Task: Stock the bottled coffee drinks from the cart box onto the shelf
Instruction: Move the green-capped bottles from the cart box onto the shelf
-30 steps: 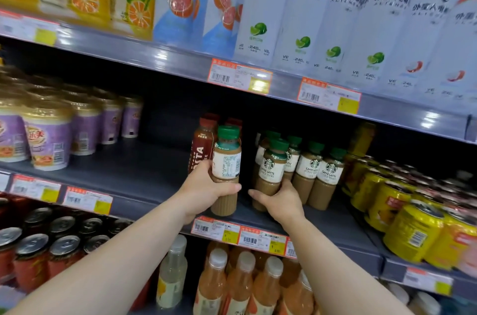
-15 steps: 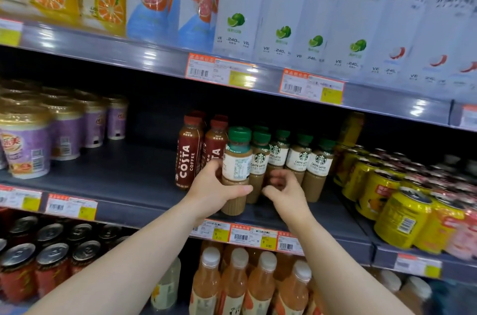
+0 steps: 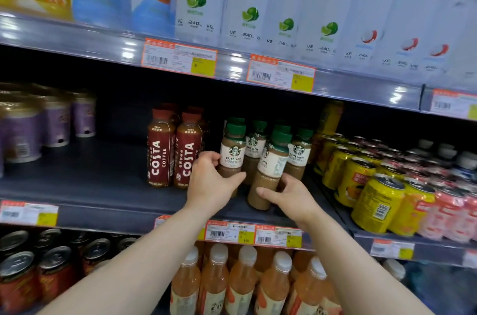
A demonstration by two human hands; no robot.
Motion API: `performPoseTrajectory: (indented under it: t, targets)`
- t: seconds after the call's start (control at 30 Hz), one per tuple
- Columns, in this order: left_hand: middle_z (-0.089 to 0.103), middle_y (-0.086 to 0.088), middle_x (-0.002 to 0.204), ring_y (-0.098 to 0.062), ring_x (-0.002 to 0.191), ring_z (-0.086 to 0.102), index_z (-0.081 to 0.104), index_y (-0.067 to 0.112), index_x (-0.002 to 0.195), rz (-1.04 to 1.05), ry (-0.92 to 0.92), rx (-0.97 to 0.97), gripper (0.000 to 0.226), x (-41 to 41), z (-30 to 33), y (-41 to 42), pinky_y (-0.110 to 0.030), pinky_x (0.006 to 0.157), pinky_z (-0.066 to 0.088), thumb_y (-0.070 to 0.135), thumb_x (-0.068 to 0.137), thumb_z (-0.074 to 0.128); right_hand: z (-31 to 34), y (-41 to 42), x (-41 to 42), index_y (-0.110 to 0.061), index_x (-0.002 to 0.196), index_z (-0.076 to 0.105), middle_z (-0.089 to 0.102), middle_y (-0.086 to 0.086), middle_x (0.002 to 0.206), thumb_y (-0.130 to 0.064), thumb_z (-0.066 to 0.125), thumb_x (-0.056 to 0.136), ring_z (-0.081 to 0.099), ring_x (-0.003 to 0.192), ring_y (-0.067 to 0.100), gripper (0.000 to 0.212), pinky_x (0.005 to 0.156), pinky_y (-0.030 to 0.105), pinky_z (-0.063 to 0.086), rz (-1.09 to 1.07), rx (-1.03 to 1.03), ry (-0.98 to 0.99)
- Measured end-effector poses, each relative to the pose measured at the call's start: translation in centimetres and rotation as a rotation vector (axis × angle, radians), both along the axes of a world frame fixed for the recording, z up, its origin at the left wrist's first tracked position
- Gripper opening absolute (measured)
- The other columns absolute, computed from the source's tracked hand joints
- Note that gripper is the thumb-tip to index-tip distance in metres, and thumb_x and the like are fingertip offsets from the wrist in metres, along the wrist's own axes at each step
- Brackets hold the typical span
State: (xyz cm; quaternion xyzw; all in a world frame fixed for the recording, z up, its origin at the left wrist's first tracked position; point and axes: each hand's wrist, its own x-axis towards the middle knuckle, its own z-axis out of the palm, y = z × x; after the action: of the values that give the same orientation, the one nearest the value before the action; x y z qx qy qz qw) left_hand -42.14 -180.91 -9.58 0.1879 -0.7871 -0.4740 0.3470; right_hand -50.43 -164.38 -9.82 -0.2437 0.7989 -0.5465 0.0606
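Bare shelf (image 3: 85,180) lies open at centre left of the frame. Costa bottles (image 3: 171,152) bound it rightward. Yellow cans (image 3: 371,190) block the right.

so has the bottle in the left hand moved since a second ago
Yes. The bottle in the left hand has gone rightward and back, away from the Costa bottles, into the latte row; its label now faces out.

Grey shop shelving (image 3: 103,185), glossy edges

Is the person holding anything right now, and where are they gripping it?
Yes, each hand wraps the lower body of a green-capped latte bottle: the left hand on the left bottle, the right hand on the tilted right bottle.
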Motion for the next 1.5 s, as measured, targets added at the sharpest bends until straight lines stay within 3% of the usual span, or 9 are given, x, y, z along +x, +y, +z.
performPoseTrajectory:
  t: [0.17, 0.33, 0.53, 0.7, 1.1, 1.23, 1.37, 1.5]
  targets:
    - [0.054, -0.009, 0.132, -0.026, 0.117, 0.055, 0.034, 0.017, 0.142, -0.073, -0.221, 0.044, 0.096, -1.6, -0.8, -0.8, -0.040, 0.099, 0.048, 0.030, 0.062, 0.086, 0.5, -1.1, -0.6, -0.020, 0.136, 0.043, 0.060, 0.001, 0.128, -0.011, 0.075, 0.080, 0.058, 0.108, 0.011, 0.065, 0.079, 0.017, 0.048, 0.073, 0.044, -0.088]
    - [0.063, -0.007, 0.119, -0.025, 0.107, 0.060, 0.043, 0.014, 0.130, -0.098, -0.370, -0.096, 0.069, -1.8, -0.6, -1.4, -0.037, 0.089, 0.051, 0.024, 0.073, 0.080, -0.3, -3.2, -0.7, -0.019, 0.133, 0.043, 0.059, -0.003, 0.127, -0.043, 0.089, 0.059, 0.055, 0.114, 0.015, 0.090, 0.098, 0.033, 0.047, -0.101, 0.180, 0.033]
    - [0.063, -0.006, 0.120, -0.026, 0.108, 0.061, 0.041, 0.013, 0.132, -0.043, -0.360, -0.130, 0.073, -1.9, -1.2, -1.6, -0.035, 0.085, 0.051, 0.034, 0.074, 0.080, -1.0, -3.4, -0.9, -0.013, 0.130, 0.047, 0.061, 0.003, 0.126, -0.031, 0.085, 0.069, 0.057, 0.110, 0.016, 0.074, 0.093, 0.031, 0.048, -0.181, 0.106, 0.091]
    - [0.063, -0.007, 0.120, -0.026, 0.108, 0.061, 0.043, 0.013, 0.130, -0.041, -0.356, -0.125, 0.070, -1.9, -1.2, -1.6, -0.036, 0.087, 0.051, 0.034, 0.075, 0.080, -1.1, -3.5, -0.9, -0.017, 0.131, 0.051, 0.060, 0.003, 0.123, -0.033, 0.081, 0.074, 0.055, 0.106, 0.014, 0.066, 0.088, 0.029, 0.046, -0.180, 0.134, 0.139]
    - [0.064, -0.009, 0.117, -0.028, 0.108, 0.062, 0.044, 0.012, 0.127, -0.036, -0.370, -0.131, 0.063, -2.1, -1.1, -1.3, -0.036, 0.086, 0.052, 0.033, 0.078, 0.078, -1.3, -3.8, -0.4, -0.018, 0.132, 0.048, 0.063, 0.005, 0.121, -0.037, 0.080, 0.073, 0.058, 0.109, 0.018, 0.070, 0.087, 0.030, 0.047, -0.225, 0.192, 0.165]
    - [0.061, -0.009, 0.123, -0.029, 0.114, 0.059, 0.042, 0.012, 0.132, -0.058, -0.347, -0.093, 0.076, -1.4, -0.9, -0.8, -0.039, 0.092, 0.050, 0.032, 0.071, 0.083, -0.8, -3.0, 0.5, -0.021, 0.135, 0.048, 0.059, 0.002, 0.128, -0.035, 0.082, 0.071, 0.055, 0.118, 0.016, 0.073, 0.095, 0.032, 0.046, -0.221, 0.152, 0.196]
    - [0.046, -0.008, 0.139, -0.027, 0.130, 0.044, 0.039, 0.015, 0.141, 0.074, -0.122, -0.215, 0.079, 0.9, -0.6, 2.1, -0.040, 0.104, 0.042, 0.032, 0.074, 0.079, 0.0, -0.1, 2.2, -0.025, 0.136, 0.046, 0.054, 0.001, 0.129, -0.042, 0.075, 0.078, 0.054, 0.117, 0.019, 0.067, 0.096, 0.036, 0.048, -0.320, 0.155, 0.301]
    - [0.041, -0.008, 0.144, -0.028, 0.133, 0.035, 0.039, 0.015, 0.142, 0.051, -0.059, -0.457, 0.070, 2.7, -0.6, 9.3, -0.037, 0.109, 0.033, 0.033, 0.082, 0.069, -0.8, 6.4, 4.3, -0.026, 0.140, 0.042, 0.050, 0.002, 0.133, -0.043, 0.066, 0.085, 0.049, 0.124, 0.020, 0.062, 0.101, 0.035, 0.044, -0.358, 0.246, 0.346]
